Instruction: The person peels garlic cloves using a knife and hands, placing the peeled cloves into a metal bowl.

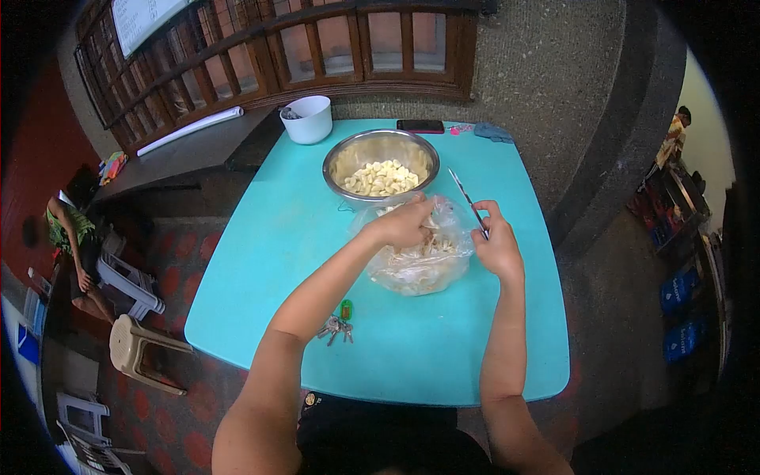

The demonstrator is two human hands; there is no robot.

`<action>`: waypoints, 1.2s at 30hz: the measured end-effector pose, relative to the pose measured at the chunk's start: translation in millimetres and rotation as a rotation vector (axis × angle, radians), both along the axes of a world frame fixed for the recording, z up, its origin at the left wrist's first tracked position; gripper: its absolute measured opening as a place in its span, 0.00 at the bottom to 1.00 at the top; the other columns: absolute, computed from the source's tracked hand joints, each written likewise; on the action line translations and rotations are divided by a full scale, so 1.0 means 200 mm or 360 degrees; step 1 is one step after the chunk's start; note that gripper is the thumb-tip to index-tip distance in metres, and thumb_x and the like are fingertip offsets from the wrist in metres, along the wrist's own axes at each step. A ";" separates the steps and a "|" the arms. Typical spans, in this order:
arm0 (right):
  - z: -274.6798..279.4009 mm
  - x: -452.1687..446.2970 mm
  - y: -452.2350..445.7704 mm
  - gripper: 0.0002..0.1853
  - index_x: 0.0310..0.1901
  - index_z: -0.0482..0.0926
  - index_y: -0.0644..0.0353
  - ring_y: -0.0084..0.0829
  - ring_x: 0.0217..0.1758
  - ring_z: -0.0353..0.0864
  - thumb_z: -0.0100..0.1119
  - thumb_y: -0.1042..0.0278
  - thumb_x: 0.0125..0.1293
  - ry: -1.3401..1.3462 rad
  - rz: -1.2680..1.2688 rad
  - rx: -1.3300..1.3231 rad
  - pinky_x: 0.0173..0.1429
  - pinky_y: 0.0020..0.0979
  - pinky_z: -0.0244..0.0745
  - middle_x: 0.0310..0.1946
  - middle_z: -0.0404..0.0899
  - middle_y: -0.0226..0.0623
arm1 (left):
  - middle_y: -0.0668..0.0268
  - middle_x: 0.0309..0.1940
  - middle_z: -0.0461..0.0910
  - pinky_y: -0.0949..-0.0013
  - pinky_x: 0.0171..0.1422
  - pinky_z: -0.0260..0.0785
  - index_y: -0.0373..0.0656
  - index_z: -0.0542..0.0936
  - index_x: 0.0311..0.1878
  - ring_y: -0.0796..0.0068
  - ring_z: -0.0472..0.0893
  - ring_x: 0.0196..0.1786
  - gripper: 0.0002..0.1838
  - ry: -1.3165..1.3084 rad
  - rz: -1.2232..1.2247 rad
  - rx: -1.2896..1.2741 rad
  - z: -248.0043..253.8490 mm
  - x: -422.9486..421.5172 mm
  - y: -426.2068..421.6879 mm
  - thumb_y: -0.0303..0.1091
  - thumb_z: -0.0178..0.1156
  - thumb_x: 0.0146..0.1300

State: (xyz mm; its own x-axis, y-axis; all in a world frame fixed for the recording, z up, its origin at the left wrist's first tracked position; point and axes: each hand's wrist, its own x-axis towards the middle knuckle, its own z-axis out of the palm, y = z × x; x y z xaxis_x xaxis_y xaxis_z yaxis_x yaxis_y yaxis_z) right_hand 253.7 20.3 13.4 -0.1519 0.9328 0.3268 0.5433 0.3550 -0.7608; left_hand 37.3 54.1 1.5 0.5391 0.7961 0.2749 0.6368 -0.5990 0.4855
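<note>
My right hand (499, 246) grips a small knife (465, 194), its blade pointing up and away from me. My left hand (407, 222) is at the mouth of a clear plastic bag (419, 273), fingers curled; what they hold is hidden. Inside the bag are pale, papery pieces that look like unpeeled garlic. Just beyond it stands a steel bowl (336, 182), partly filled with pale pieces that look like peeled garlic cloves (384, 179).
On the turquoise table (253, 277) lie keys with a green tag (346, 309), a phone (420, 126) and a blue-grey cloth (492, 132). A white bowl (309, 121) stands at the back left corner. A beige stool (133, 342) is at the left; a person (73, 229) sits beyond.
</note>
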 end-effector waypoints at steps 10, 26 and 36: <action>-0.01 0.00 0.00 0.20 0.51 0.67 0.61 0.27 0.22 0.69 0.52 0.83 0.56 0.0023 0.0009 0.0043 0.29 0.32 0.64 0.20 0.71 0.36 | 0.57 0.30 0.80 0.65 0.38 0.72 0.35 0.80 0.37 0.65 0.80 0.33 0.14 -0.0149 0.0054 -0.0052 0.08 0.01 -0.07 0.24 0.66 0.43; 0.01 -0.01 0.00 0.20 0.51 0.66 0.60 0.31 0.24 0.72 0.52 0.82 0.56 -0.0073 -0.0016 0.0002 0.32 0.35 0.66 0.22 0.74 0.40 | 0.59 0.30 0.81 0.67 0.36 0.72 0.35 0.81 0.37 0.69 0.81 0.31 0.12 -0.0504 0.0483 0.0131 0.09 0.03 -0.22 0.24 0.68 0.46; 0.11 -0.07 -0.11 0.24 0.57 0.65 0.59 0.41 0.31 0.77 0.58 0.74 0.58 -0.0192 -0.0169 0.0168 0.37 0.40 0.70 0.26 0.76 0.43 | 0.58 0.33 0.80 0.67 0.36 0.72 0.35 0.81 0.43 0.69 0.80 0.30 0.15 -0.0465 0.0482 0.0490 0.00 0.01 -0.23 0.21 0.65 0.50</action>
